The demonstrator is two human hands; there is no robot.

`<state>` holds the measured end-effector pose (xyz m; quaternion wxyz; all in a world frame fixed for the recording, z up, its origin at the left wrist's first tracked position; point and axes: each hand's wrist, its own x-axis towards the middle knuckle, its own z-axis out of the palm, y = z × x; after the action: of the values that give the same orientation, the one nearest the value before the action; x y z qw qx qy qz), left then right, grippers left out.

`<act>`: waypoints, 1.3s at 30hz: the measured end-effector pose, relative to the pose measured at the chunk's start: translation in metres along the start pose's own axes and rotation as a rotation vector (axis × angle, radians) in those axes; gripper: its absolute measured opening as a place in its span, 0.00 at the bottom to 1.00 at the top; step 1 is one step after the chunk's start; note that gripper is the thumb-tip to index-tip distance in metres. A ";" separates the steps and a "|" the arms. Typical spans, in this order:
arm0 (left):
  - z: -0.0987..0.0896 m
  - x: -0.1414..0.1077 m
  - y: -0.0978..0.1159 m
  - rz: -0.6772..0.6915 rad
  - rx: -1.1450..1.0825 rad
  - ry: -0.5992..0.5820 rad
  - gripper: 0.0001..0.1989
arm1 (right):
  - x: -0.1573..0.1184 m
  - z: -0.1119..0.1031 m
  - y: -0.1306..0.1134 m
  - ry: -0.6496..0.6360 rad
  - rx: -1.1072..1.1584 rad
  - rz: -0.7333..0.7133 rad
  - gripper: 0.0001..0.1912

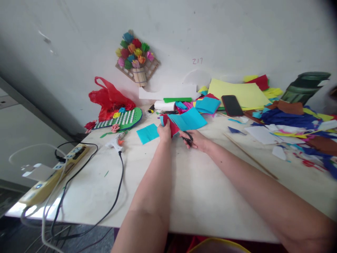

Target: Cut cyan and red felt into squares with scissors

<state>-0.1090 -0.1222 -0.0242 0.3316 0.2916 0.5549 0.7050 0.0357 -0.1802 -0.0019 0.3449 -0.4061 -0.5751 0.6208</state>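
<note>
Near the middle of the table, my left hand (164,130) is closed on a folded piece of red paper (172,127), with a bit of blue at its left edge. My right hand (197,140) has its fingers in the handles of black scissors (187,138). The scissors' blades point toward the lower part of the red paper; whether they touch it cannot be made out. A large blue sheet (192,119) lies just behind both hands. Left of my left hand is a smaller blue piece (147,134), flat on the table.
A glue gun (116,141), its cord and a power strip (56,175) occupy the left side. A wooden stick (250,156) lies right, near my right forearm. Behind are a phone (232,105), yellow sheets (238,93) and a red bag (110,98). Paper scraps (289,121) cover the far right.
</note>
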 end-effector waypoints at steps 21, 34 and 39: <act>0.000 -0.001 0.000 0.011 0.036 0.031 0.12 | 0.003 0.008 -0.009 0.070 0.009 0.032 0.23; 0.000 0.000 0.000 0.003 0.025 0.034 0.11 | 0.013 0.004 0.004 0.064 0.019 -0.013 0.22; 0.001 0.002 -0.002 -0.013 -0.004 0.027 0.12 | 0.015 0.002 0.009 0.070 -0.019 -0.037 0.22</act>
<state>-0.1094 -0.1201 -0.0261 0.3294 0.2780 0.5599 0.7076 0.0274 -0.1686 -0.0122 0.3724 -0.4200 -0.5761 0.5942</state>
